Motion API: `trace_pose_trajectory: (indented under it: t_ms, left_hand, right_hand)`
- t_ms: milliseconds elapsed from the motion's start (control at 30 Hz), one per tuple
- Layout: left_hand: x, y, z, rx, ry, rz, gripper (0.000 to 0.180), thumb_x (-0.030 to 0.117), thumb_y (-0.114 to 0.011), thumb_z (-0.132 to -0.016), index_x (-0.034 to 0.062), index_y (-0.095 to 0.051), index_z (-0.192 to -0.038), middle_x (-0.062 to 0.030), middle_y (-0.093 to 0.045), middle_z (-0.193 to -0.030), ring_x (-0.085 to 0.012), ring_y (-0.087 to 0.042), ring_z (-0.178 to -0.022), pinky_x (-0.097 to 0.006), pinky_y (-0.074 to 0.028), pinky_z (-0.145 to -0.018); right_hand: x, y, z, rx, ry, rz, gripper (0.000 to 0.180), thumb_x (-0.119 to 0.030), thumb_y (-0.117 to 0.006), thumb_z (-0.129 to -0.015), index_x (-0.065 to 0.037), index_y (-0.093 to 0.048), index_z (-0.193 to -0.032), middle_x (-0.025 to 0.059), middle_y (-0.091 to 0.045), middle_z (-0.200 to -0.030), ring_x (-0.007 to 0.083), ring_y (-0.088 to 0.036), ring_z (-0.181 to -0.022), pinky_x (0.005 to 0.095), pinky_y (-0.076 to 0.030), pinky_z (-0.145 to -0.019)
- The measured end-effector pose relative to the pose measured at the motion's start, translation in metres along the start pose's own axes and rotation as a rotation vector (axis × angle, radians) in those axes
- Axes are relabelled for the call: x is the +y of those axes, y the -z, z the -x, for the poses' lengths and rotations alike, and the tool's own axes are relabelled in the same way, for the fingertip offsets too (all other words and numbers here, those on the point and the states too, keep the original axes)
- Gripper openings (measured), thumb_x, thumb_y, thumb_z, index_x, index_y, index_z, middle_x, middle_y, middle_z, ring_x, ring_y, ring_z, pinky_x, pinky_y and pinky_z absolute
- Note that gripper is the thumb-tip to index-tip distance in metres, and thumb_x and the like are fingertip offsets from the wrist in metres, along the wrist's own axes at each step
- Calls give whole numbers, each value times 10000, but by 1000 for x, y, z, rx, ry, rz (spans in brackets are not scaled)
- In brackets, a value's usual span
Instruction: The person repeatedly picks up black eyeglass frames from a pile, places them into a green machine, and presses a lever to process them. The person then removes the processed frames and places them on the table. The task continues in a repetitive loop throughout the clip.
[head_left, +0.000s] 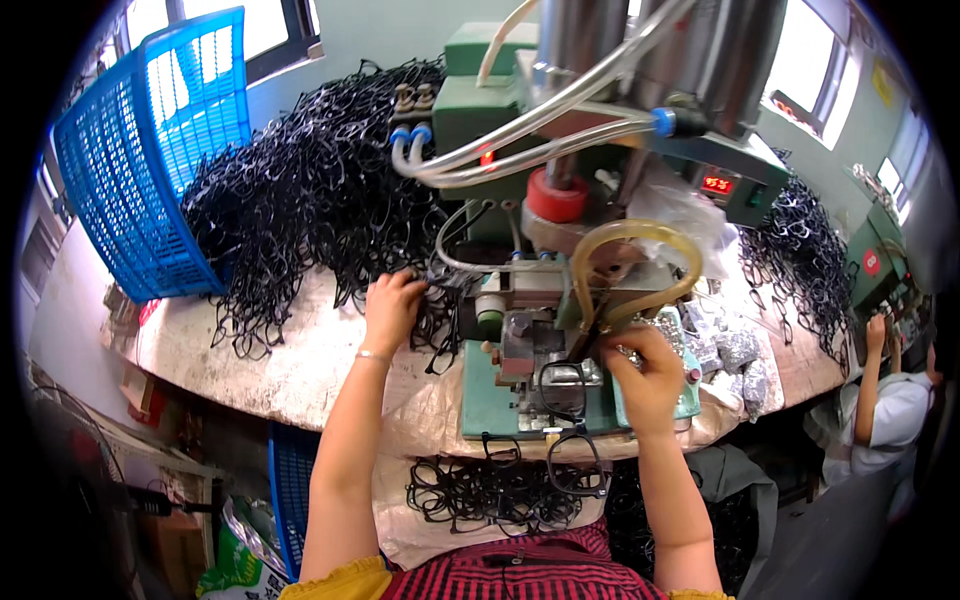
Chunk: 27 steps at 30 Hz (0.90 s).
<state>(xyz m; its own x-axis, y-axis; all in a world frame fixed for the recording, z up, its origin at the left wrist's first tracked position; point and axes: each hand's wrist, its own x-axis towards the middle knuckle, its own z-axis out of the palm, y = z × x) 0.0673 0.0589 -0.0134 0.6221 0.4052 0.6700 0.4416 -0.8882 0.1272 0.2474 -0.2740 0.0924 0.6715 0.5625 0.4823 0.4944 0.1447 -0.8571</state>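
My left hand [392, 312] reaches to the near edge of a heap of black glasses frames [320, 170], its fingers curled on a black glasses frame at the heap's right end. My right hand [648, 375] is pinched closed beside the metal fixture [525, 350] of a green press machine [475, 105]; whatever sits between its fingertips is too small to make out. A black glasses frame [563, 390] rests at the fixture, close to those fingertips. Below the machine's front edge hangs another black glasses frame [577, 466], over my lap.
More black frames [485, 495] lie on cloth at my lap. A tilted blue basket [150, 170] stands at the left. Small metal parts fill a green tray [685, 350], with plastic bags [738, 350] beside it. A yellowish hose [640, 235] loops over the fixture. A co-worker [890, 410] sits far right.
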Motion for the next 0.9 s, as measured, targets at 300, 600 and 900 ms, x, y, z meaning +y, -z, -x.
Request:
trace_pose_trajectory:
  t_ms: [300,600,900]
  left_hand:
    - [-12,59,54,41,125,166,143,57,-616,-913,58,-713,-1017,-93,-690,-1074,-221,-623,-911,-310,-505,-802]
    - [183,165,-45,354,-185,887,140,64,-475,-998,-12,-528,-1103,-187,-614,-1057,-216,-586,-883,-320,-527,-763]
    - [197,141,-6,8,-442,817,221,108,-704,-786,92,-728,-1005,-53,-747,-1049,-220,-548,-779,-412,-510,-844]
  right_hand:
    - [4,-24,9,53,-190,-289,421,1,-701,-802,20,-516,-1179,42,-653,-860,98,-593,-812,236,-463,-776]
    - [-24,-26,7,17,-273,-541,567,9,-712,-800,48,-451,-1302,77,-652,-985,114,-600,-941,258,-454,-894]
    - [-9,21,14,-187,19,78,407,-63,-681,-784,-38,-638,-1187,202,-637,-1211,329,-563,-1221,406,-405,-1060]
